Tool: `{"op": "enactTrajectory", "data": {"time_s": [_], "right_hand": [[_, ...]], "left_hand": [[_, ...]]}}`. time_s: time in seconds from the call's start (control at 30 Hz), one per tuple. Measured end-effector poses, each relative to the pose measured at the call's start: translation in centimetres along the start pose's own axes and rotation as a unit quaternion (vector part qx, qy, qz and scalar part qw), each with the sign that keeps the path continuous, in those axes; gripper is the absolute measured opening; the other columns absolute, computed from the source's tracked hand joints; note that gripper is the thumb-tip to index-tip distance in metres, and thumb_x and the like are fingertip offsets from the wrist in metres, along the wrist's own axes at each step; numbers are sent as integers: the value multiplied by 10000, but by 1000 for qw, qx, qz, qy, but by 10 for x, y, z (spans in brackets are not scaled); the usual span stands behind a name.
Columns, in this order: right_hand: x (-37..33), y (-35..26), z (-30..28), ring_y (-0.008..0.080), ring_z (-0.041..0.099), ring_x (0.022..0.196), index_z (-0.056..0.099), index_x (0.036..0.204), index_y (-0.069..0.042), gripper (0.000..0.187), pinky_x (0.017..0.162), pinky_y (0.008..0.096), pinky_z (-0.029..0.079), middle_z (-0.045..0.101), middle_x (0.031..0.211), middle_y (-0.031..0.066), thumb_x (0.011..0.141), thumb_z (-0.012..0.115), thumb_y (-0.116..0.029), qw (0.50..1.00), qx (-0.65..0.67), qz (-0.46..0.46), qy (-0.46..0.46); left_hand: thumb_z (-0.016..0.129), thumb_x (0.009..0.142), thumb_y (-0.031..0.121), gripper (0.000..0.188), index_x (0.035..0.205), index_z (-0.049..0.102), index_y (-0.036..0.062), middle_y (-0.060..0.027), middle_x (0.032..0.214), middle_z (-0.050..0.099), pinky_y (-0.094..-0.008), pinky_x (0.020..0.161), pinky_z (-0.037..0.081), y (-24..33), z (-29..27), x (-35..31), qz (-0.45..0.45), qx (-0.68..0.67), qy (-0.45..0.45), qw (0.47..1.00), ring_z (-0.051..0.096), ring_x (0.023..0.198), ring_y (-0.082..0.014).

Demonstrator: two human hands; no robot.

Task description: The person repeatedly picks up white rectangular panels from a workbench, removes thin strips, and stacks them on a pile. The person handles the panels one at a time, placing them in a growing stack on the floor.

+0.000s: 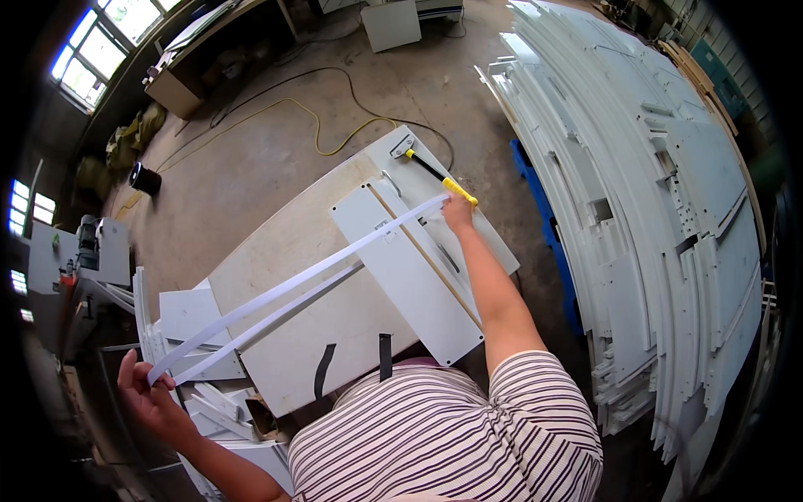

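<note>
A long white strip [301,279] stretches between my two hands above the table. My left hand [150,395], out at the lower left, pinches the strip where it folds back on itself, its other fingers partly spread. From that fold a second length runs back to a white panel [435,322] and ends from view near its left edge. My right hand [457,211] grips the strip's far end above the panel's right side. A brown line crosses the panel lengthwise. Close to my right hand lies a tool with a black and yellow handle [431,171] and flat metal head.
The panel lies on a large pale tabletop [284,226]. Two black straps [324,370] hang near my striped shirt. Tall stacks of white panels [619,217] stand at right on a blue pallet [535,192]. Cables [318,125] cross the floor; white offcuts [222,402] lie lower left.
</note>
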State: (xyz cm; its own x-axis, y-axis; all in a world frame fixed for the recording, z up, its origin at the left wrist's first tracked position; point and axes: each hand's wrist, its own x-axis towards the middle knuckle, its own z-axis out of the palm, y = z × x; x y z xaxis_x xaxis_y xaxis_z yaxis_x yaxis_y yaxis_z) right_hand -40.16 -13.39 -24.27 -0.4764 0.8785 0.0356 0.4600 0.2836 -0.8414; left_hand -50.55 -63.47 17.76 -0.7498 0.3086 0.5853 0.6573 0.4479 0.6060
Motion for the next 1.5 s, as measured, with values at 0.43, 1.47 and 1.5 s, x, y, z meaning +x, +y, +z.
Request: {"op": "enactTrajectory", "data": {"time_s": [0.43,1.47,1.5], "right_hand": [[-8,50,66,331,617,852,673,818,-106,138,770,428,477,666,865,126,774,551,-151,964,-156,-209,-44],[-314,8,-114,380,357,1297,238,1343,148,1071,1060,395,318,336,1359,347,732,660,-623,915,103,371,122],[-318,16,-108,369,342,1313,156,1366,152,1135,1061,386,317,314,1384,333,720,673,-625,894,186,393,109]], "left_hand": [[430,856,78,363,1203,506,4,-7,803,399,-220,607,328,0,28,0,-26,-34,-23,999,354,663,-88],[507,749,-65,639,1352,340,67,-192,1104,507,-445,926,403,-152,298,-64,229,0,-493,839,499,1074,-343],[529,738,-40,692,1381,300,73,-215,1204,449,-475,983,357,-145,302,-68,200,9,-534,821,430,1160,-380]]}}
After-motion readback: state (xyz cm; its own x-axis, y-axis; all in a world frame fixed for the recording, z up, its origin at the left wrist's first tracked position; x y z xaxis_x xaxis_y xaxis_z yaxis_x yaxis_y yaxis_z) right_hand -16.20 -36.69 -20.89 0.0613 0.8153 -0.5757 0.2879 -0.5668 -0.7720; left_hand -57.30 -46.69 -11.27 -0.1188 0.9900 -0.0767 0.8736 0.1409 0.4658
